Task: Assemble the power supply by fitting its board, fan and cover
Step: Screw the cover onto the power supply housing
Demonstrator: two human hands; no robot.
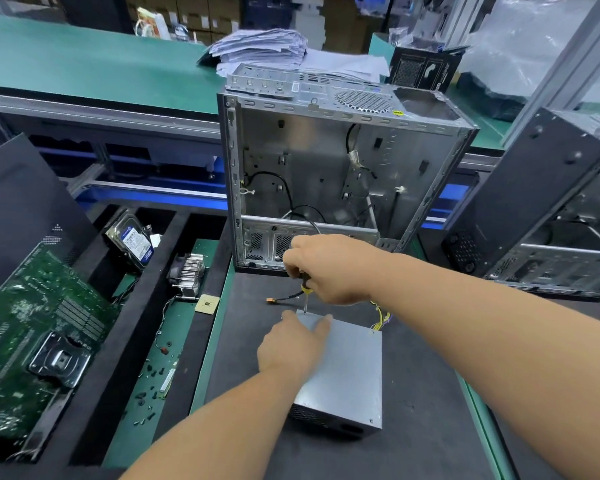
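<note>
Plain grey power supply (347, 368) on a dark mat (413, 427); beside it a yellow-and-black screwdriver (305, 289), yellow wires (381, 318), left a green motherboard (32, 327)

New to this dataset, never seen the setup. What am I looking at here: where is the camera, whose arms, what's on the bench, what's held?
There is no robot here: one wide-angle camera sits on a person's head and looks down at their two bare hands. The right hand grips a screwdriver, tip down at the far corner of a grey power supply lying on the dark mat. The left hand rests on the power supply's cover, steadying it. Behind stands an open computer case. To the left, a tray holds a motherboard, a hard drive, a heatsink fan and loose screws.
</note>
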